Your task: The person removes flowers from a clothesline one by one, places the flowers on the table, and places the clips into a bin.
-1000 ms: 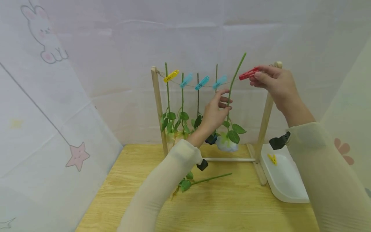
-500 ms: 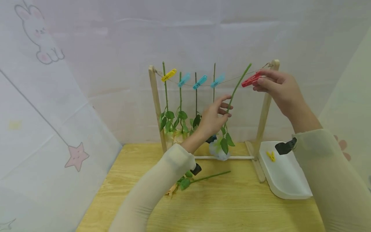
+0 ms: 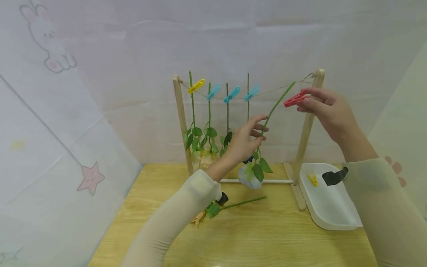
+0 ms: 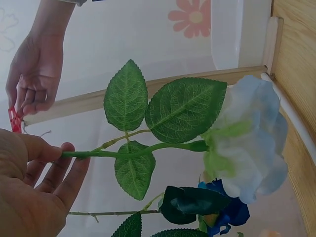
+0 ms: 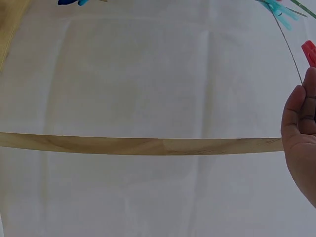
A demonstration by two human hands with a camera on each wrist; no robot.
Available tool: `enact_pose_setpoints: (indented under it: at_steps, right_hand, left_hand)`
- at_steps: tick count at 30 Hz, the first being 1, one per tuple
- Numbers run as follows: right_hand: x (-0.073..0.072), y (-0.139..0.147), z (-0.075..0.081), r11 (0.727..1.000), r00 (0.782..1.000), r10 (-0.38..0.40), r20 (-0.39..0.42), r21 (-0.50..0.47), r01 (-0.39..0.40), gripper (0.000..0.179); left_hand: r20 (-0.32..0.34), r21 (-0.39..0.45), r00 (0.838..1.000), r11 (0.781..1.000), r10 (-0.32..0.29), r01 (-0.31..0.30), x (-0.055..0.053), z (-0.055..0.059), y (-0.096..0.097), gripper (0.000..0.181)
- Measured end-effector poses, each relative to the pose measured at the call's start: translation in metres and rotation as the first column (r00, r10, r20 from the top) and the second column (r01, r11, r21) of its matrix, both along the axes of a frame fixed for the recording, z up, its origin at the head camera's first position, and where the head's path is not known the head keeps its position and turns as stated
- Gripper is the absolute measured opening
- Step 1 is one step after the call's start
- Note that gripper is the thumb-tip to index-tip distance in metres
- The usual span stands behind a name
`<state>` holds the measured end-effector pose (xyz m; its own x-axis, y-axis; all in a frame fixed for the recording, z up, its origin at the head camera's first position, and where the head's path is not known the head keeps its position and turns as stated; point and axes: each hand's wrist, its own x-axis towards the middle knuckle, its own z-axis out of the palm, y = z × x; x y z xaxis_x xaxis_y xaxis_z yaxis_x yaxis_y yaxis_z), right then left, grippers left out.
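Note:
My left hand [image 3: 247, 138] pinches the green stem of an artificial flower [image 3: 251, 176], whose pale blue-white bloom hangs downward. In the left wrist view the thumb and fingers hold that stem, with the bloom [image 4: 252, 138] and several leaves beyond them. The stem's top leans right, close to the string [image 3: 277, 89]. My right hand [image 3: 330, 111] pinches a red clothespin [image 3: 295, 99] just right of the stem top. On the string, a yellow clothespin [image 3: 196, 86] and several blue clothespins [image 3: 231, 95] hold other flowers upside down.
A wooden frame [image 3: 306, 141] carries the string between two posts. On the right stands a white tray [image 3: 333, 207] with a yellow clothespin [image 3: 313, 180] in it. Another flower's stem [image 3: 243, 202] lies on the wooden table [image 3: 267, 241], its bloom partly behind the left sleeve.
My left hand has lowered the flower slightly, and its stem now tilts further right, with the bloom swung left. The right hand has moved down and right with the red clothespin.

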<state>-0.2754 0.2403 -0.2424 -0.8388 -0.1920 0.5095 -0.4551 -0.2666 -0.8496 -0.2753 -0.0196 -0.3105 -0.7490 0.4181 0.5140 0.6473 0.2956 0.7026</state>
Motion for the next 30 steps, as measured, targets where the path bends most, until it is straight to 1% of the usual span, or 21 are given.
enact_pose_setpoints:
  at_steps: [4, 8, 15, 18, 22, 27, 29, 30]
  right_hand:
    - [0.004, 0.003, -0.004, 1.000, 1.000, 0.012, -0.008, -0.009, -0.012, 0.030]
    - [0.007, 0.007, -0.012, 1.000, 1.000, 0.002, 0.000, 0.009, -0.002, 0.029]
    - [0.012, 0.015, -0.032, 1.000, 1.000, 0.021, -0.008, 0.023, -0.021, 0.029]
    - [0.014, 0.019, -0.041, 0.999, 1.000, 0.029, -0.007, 0.017, -0.029, 0.030]
    - [0.015, 0.025, -0.051, 0.997, 0.997, 0.069, -0.019, -0.022, -0.069, 0.031]
    - [0.018, 0.034, -0.063, 0.986, 0.989, 0.141, -0.044, -0.081, -0.144, 0.032]
    - [0.020, 0.037, -0.069, 0.983, 0.987, 0.154, -0.047, -0.098, -0.158, 0.033]
    - [0.021, 0.039, -0.071, 0.984, 0.987, 0.149, -0.050, -0.090, -0.154, 0.033]
  left_hand:
    - [-0.022, -0.024, 1.000, 1.000, 0.012, -0.013, 0.001, 0.000, -0.005, 0.061]
    - [-0.018, -0.036, 1.000, 0.999, 0.023, -0.024, 0.002, -0.001, -0.012, 0.061]
    - [-0.001, -0.045, 1.000, 0.999, 0.028, -0.028, 0.007, -0.006, -0.024, 0.062]
    - [-0.017, -0.067, 1.000, 0.997, 0.023, -0.025, 0.008, -0.010, -0.029, 0.061]
    - [-0.046, -0.109, 0.998, 0.993, 0.031, -0.036, 0.009, -0.017, -0.035, 0.061]
    - [-0.054, -0.154, 0.997, 0.987, 0.047, -0.054, 0.010, -0.023, -0.038, 0.061]
    - [-0.065, -0.172, 0.997, 0.983, 0.050, -0.060, 0.011, -0.025, -0.040, 0.061]
    - [-0.072, -0.180, 0.996, 0.982, 0.049, -0.062, 0.011, -0.026, -0.040, 0.062]
